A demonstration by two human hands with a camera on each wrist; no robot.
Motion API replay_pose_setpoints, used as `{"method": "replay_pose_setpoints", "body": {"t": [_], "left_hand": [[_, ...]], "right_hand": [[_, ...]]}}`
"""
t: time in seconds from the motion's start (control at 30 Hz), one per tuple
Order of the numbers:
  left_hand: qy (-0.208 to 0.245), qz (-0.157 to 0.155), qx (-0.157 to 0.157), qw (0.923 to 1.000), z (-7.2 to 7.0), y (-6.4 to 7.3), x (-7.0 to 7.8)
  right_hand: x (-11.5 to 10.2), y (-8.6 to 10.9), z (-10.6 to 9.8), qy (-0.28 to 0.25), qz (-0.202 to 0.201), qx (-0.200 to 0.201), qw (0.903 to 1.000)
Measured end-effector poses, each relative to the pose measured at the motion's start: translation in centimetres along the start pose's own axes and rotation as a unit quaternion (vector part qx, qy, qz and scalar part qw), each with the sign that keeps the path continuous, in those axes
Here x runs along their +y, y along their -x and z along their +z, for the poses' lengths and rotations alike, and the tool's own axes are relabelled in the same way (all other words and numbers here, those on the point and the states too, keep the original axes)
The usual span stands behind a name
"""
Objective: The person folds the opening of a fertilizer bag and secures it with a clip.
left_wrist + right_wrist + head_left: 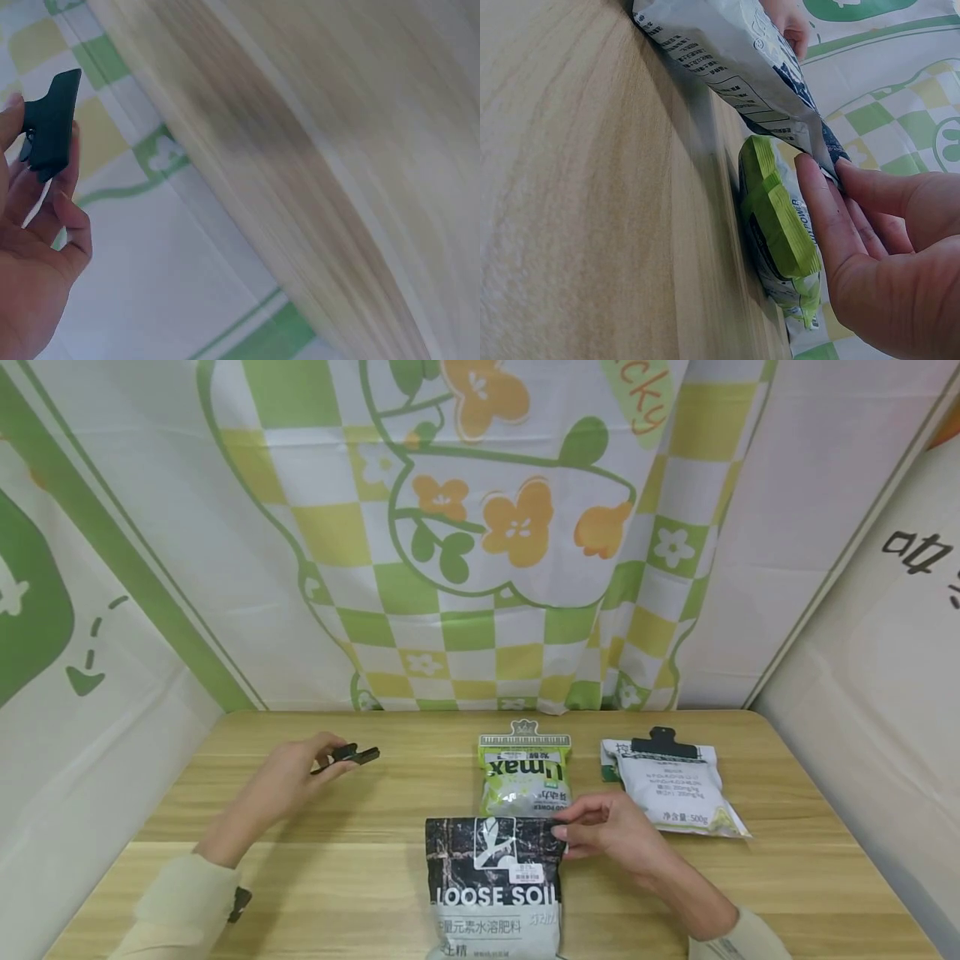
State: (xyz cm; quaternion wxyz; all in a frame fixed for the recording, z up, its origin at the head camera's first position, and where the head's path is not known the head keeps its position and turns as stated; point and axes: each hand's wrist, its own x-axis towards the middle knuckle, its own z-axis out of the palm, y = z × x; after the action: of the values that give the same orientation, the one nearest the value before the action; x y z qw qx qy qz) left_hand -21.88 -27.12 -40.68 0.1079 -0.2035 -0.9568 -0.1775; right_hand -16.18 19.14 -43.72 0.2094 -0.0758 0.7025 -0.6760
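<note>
Over the left side of the table, my left hand [294, 768] pinches a black bag clip [354, 755] between thumb and fingers; in the left wrist view the clip [54, 124] looks dark green-black with a wide jaw. My right hand [618, 837] pinches the top right corner of a black and grey LOOSE SOIL fertilizer bag [491, 893]. That bag is held up at the table's front, and its lower end is cut off by the head view's edge. From the side, the right wrist view shows the bag [727, 64] tilted above the table.
Behind the held bag lies a green Umax bag [525, 781] with a silver clip [523, 733] on its top. To its right is a white bag [671, 789] with a black clip [663, 743]. A small black object [240, 903] is partly hidden by the left sleeve. Printed curtains [480, 543] surround the wooden table [352, 868].
</note>
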Motion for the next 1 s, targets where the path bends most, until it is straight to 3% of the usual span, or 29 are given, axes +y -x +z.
{"method": "replay_pose_setpoints", "body": {"t": [0.4, 1.0], "left_hand": [[0.079, 0.009, -0.007, 0.9968, 1.1, -1.2, 3.6], [0.111, 0.058, -0.025, 0.9917, 3.1, -3.7, 10.1]], "right_hand": [[0.1, 0.0, 0.1, 0.002, 0.001, 0.001, 1.0], [-0.1, 0.0, 0.0, 0.01, -0.003, 0.003, 0.9999]]}}
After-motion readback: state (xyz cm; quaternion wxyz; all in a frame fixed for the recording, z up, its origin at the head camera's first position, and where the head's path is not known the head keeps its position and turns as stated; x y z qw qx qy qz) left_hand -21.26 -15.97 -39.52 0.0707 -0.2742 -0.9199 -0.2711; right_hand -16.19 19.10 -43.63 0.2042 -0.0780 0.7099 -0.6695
